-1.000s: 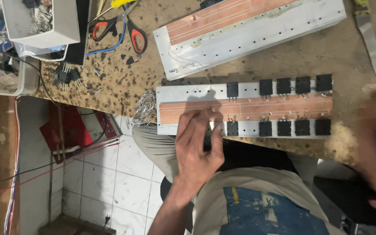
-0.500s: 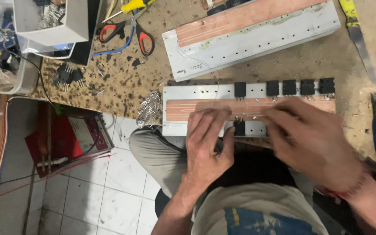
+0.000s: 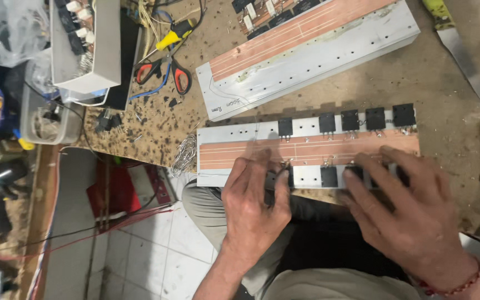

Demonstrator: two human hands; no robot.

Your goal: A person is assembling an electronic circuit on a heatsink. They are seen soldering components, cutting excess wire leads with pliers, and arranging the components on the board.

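Five black transistors (image 3: 349, 120) line the board's (image 3: 306, 150) far edge; both hands, left (image 3: 254, 203) and right (image 3: 404, 205), press flat, gripping nothing.

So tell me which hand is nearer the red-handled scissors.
Left. The left hand rests on the near edge of the long copper-strip board, below the red-handled scissors. The right hand lies further along that board, well away from them.

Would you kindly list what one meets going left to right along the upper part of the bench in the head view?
Clear plastic bag → grey box → red-handled scissors → far copper-clad board → knife.
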